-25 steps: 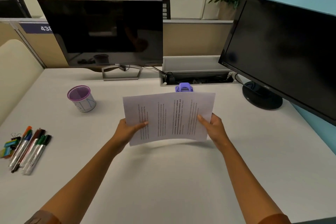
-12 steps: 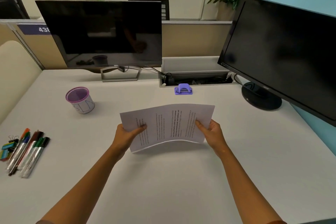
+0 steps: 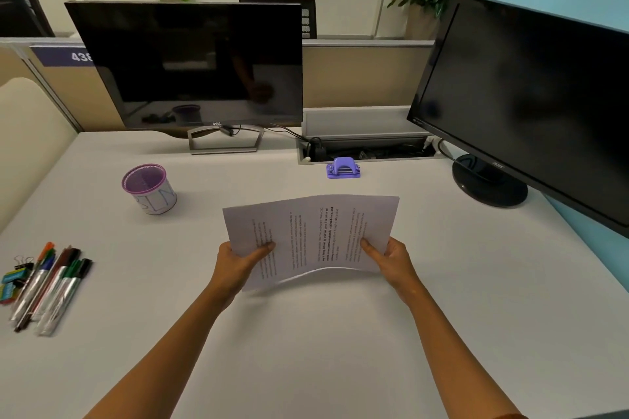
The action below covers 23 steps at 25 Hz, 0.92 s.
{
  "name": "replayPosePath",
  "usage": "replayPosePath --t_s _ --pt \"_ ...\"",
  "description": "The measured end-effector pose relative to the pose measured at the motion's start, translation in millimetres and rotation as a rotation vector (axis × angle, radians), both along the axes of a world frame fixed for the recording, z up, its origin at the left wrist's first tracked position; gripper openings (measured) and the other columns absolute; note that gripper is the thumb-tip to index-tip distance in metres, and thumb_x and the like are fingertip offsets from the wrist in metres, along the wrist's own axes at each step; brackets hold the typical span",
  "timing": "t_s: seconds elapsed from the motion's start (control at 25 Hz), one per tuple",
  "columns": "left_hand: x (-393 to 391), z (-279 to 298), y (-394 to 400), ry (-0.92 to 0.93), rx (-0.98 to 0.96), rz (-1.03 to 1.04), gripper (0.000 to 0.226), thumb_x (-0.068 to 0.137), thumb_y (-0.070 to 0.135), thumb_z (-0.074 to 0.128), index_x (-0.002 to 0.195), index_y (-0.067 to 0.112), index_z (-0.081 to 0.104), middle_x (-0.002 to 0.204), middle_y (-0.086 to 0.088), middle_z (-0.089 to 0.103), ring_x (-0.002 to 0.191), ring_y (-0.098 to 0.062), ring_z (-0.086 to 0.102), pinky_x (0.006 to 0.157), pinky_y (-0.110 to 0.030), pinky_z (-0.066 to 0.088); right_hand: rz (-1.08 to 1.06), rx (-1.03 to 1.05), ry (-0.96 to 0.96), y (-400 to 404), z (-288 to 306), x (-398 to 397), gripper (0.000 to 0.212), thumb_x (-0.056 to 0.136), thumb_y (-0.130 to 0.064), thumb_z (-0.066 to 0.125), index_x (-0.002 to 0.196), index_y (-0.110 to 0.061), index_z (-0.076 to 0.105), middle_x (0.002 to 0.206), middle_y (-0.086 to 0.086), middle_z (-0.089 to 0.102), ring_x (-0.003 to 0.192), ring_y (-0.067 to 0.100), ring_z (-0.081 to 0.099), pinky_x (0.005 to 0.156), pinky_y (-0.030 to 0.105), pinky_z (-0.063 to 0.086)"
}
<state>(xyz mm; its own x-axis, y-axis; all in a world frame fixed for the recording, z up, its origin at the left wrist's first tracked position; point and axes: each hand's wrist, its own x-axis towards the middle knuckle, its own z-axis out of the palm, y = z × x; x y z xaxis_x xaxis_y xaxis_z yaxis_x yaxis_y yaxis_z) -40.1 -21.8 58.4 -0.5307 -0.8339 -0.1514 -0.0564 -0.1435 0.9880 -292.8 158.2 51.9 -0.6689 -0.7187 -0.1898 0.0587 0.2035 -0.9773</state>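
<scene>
A thin stack of printed sheets (image 3: 311, 235) is held sideways just above the white desk (image 3: 306, 350), bowed upward in the middle. My left hand (image 3: 238, 264) grips its left end, thumb on top. At the right end my right hand (image 3: 388, 258) grips it the same way. Beyond the paper, a small purple hole punch (image 3: 343, 168) sits by the cable tray.
A purple mesh pen cup (image 3: 149, 188) stands at the left. Several markers (image 3: 51, 286) and binder clips (image 3: 15, 277) lie near the left edge. A Dell monitor (image 3: 190, 65) stands at the back, a second black monitor (image 3: 531, 102) at the right, with its round base (image 3: 490, 185) on the desk.
The paper has come down and toward me, from in front of the hole punch to just above the desk, and now bows upward. Both hands keep their grip.
</scene>
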Motion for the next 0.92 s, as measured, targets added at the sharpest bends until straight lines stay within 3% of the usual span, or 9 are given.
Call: replayPosePath --t_s 0.12,0.2,0.28,0.36,0.48,0.6,0.72,0.8,0.92 --pt "-4 6 -2 0.048 0.010 0.047 0.028 0.071 0.036 0.080 0.098 0.030 0.074 0.097 0.003 0.078 0.084 -0.025 0.075 0.062 -0.030 0.060 -0.175 0.064 -0.017 -3 1 -1 0.049 0.082 -0.031 0.079 0.127 -0.021 0.059 0.123 -0.004 0.066 0.114 0.019 0.062 0.093 0.030 0.052" --pt "-8 12 -1 0.127 0.038 0.065 0.024 0.076 0.031 0.079 0.098 0.024 0.076 0.100 -0.006 0.077 0.088 -0.030 0.074 0.068 -0.039 0.061 -0.336 0.111 -0.196 -8 6 6 0.077 0.077 -0.033 0.083 0.141 -0.019 0.043 0.128 -0.005 0.054 0.117 0.017 0.053 0.097 0.032 0.042" --pt "-16 14 5 0.229 0.132 0.096 0.031 0.078 0.024 0.078 0.108 0.018 0.072 0.108 -0.010 0.075 0.095 -0.032 0.073 0.076 -0.046 0.061 -0.335 0.021 -0.364 -16 8 17 0.089 0.075 -0.032 0.085 0.146 -0.016 0.034 0.133 -0.005 0.052 0.121 0.014 0.051 0.104 0.032 0.039" --pt "-26 15 14 0.310 0.310 0.153 0.043 0.077 0.016 0.080 0.118 0.014 0.067 0.115 -0.010 0.074 0.103 -0.030 0.072 0.084 -0.049 0.059 -0.215 -0.093 -0.462 -27 10 32 0.076 0.075 -0.030 0.083 0.140 -0.012 0.047 0.134 0.001 0.063 0.124 0.017 0.059 0.106 0.034 0.044" --pt "-35 15 29 0.359 0.420 0.170 0.042 0.082 0.009 0.075 0.122 0.015 0.065 0.115 -0.010 0.074 0.104 -0.029 0.072 0.077 -0.043 0.061 -0.076 -0.219 -0.421 -42 19 48 0.040 0.092 -0.022 0.069 0.130 -0.021 0.059 0.123 0.000 0.071 0.115 0.018 0.067 0.091 0.034 0.056" --pt "-38 19 32 0.355 0.434 0.153 0.041 0.083 0.009 0.072 0.122 0.019 0.064 0.116 -0.009 0.074 0.103 -0.032 0.072 0.075 -0.044 0.061 -0.088 -0.258 -0.326 -48 28 45 0.038 0.098 -0.012 0.059 0.136 -0.019 0.055 0.127 0.001 0.068 0.115 0.018 0.067 0.092 0.038 0.057" --pt "-24 25 16 0.410 0.487 0.106 0.040 0.088 0.042 0.066 0.122 0.020 0.070 0.120 -0.009 0.071 0.110 -0.032 0.066 0.083 -0.043 0.057 -0.056 -0.211 -0.218 -44 35 30 0.037 0.099 -0.011 0.056 0.135 -0.021 0.056 0.128 -0.002 0.068 0.116 0.016 0.066 0.096 0.040 0.056" --pt "-9 27 -2 0.504 0.648 0.033 0.075 0.074 0.073 0.063 0.125 0.019 0.070 0.126 -0.010 0.068 0.113 -0.032 0.064 0.093 -0.046 0.050 -0.022 -0.164 -0.163 -37 39 19 0.034 0.099 -0.012 0.058 0.132 -0.020 0.059 0.126 -0.002 0.069 0.116 0.016 0.066 0.099 0.041 0.054" --pt "2 33 -21 0.420 0.714 -0.232 0.096 0.070 0.083 0.055 0.137 0.014 0.060 0.140 -0.016 0.059 0.128 -0.043 0.052 0.106 -0.059 0.036 0.071 -0.114 -0.117 -30 46 11 0.032 0.098 -0.014 0.059 0.129 -0.022 0.062 0.125 -0.003 0.070 0.114 0.015 0.067 0.097 0.039 0.054"
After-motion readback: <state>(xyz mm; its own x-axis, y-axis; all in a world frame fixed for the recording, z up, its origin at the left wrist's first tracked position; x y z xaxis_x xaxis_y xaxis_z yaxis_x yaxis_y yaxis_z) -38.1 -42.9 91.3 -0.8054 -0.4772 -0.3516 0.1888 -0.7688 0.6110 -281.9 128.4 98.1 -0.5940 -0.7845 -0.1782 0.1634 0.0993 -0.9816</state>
